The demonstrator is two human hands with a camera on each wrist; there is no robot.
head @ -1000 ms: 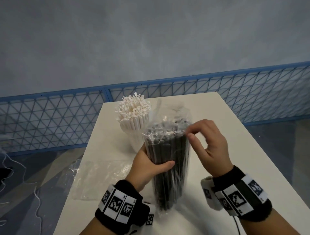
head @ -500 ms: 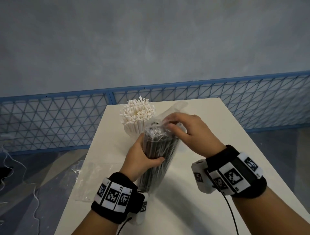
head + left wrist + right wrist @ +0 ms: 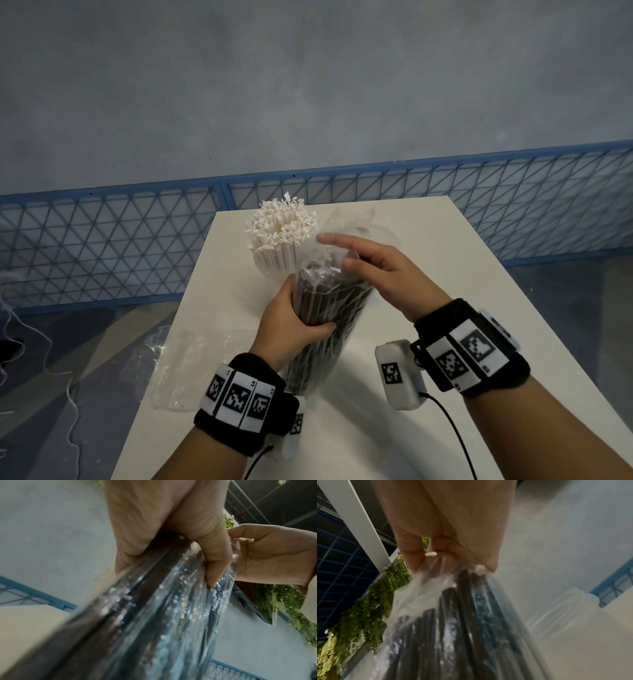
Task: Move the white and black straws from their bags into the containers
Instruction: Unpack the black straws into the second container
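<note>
bag of black straws (image 3: 325,308) tilted, mouth up-right, in left hand's (image 3: 291,329) grasp; right hand (image 3: 387,274) pinching its mouth

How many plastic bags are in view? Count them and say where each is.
2. The bag of black straws, tilted, is gripped by the left hand, its top pinched by the right hand. The empty bag lies flat at the left edge of the table.

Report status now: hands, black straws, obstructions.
Left hand grips bagged black straws, tilted over table. Right hand pinches bag mouth. White straws already in container. Nothing in the way.
</note>
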